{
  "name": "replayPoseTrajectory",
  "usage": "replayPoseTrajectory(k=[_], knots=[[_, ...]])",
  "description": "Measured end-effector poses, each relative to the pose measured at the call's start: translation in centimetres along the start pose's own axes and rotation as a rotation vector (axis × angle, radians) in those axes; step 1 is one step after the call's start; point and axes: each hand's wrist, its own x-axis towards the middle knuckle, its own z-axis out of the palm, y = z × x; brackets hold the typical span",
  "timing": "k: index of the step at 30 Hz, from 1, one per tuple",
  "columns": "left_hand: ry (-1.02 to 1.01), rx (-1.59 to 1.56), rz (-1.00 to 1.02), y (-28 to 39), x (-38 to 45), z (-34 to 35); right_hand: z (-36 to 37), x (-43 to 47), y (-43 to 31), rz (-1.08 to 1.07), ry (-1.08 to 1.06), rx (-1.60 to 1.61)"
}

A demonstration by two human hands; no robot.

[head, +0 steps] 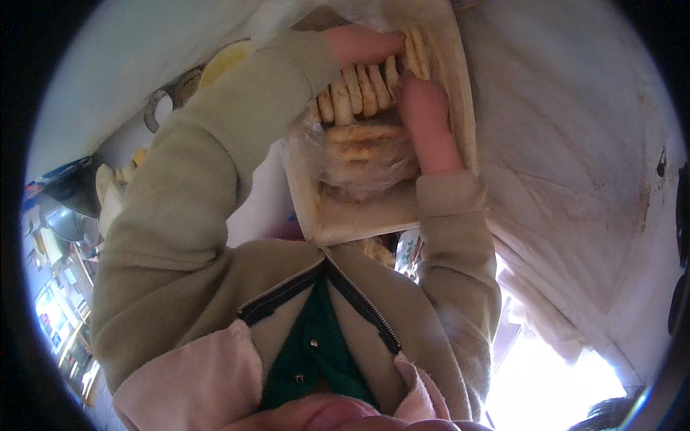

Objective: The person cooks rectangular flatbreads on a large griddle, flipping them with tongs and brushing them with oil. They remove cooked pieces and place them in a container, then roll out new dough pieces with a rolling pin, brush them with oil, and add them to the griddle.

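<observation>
Several flat breads [362, 91] stand on edge in a row inside a deep container [463, 97] lined with pale material and clear plastic film. My left hand [372, 46] reaches over the row from the left, its fingertips at the upper right breads. Beside the right end of the row is my right hand [423, 108], fingers curled against the bread edges. Whether either hand grips a bread cannot be told. More flat breads [366, 143] lie nearer to me, wrapped in clear plastic film [372, 172].
A large pale fabric sheet [566, 161] hangs or lies at the right of the container. At the left are a yellow round object [223, 64], a roll or ring [159, 110] and a dark bowl-like object [75, 188]. Bright light enters at the lower right.
</observation>
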Motion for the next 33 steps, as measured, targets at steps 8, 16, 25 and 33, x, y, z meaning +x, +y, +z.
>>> replayPoseTrajectory(k=[8,16,25,33], knots=[[0.252,0.131,0.366,-1.4,3.2,0.0,0.9,3.9,-0.5,-0.324,0.525,0.091],[0.352,0.337,0.484,-3.0,5.6,1.6,6.0,5.7,0.7,-0.386,0.595,-0.140],[0.428,0.529,0.594,0.8,-9.8,3.8,-1.0,2.1,-0.7,-0.272,-0.022,0.141],[-0.288,0.783,0.475,0.1,-21.2,9.4,-3.2,-11.1,0.8,-0.495,-0.233,-0.069]])
